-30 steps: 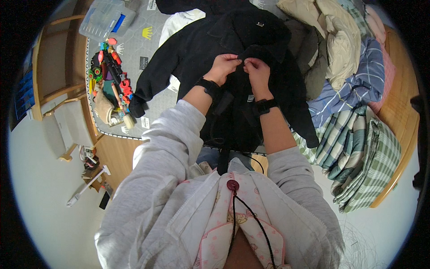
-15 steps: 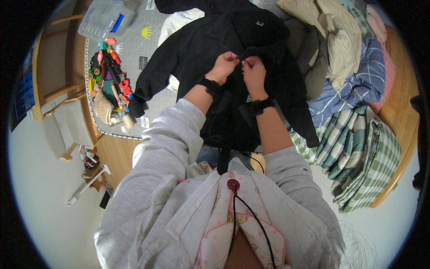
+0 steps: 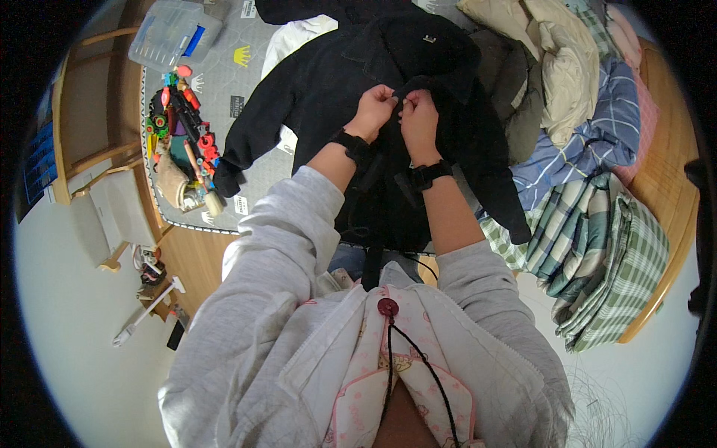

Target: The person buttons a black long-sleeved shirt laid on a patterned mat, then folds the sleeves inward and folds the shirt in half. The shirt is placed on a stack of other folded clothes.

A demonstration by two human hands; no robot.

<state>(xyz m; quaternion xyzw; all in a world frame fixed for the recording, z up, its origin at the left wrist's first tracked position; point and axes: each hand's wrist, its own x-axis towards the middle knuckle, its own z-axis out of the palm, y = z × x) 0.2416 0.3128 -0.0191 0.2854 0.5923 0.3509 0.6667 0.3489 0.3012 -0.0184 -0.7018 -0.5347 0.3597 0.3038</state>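
A black jacket [image 3: 321, 97] lies spread out on a grey patterned mat, its collar at the far end and one sleeve stretched to the left. Over the upper front of it, my left hand [image 3: 373, 112] pinches the jacket's front edge between thumb and fingers. Close beside it on the right, my right hand [image 3: 418, 123] also pinches the front edge, fingertips almost meeting the left ones. Whether a button or zip sits between the fingertips is too small to tell. Both wrists wear black bands.
Colourful toys [image 3: 183, 138] are heaped along the mat's left edge, below a clear plastic box [image 3: 175, 37]. Right of the jacket lie a beige garment [image 3: 567, 75], a blue checked cloth [image 3: 605, 127] and folded green plaid fabric [image 3: 627, 261]. White cloth [image 3: 299, 37] shows behind the jacket.
My right hand has shifted slightly left, nearer my left hand, with its wrist turned a little. The left hand stays nearly in place, and the jacket lies much the same.
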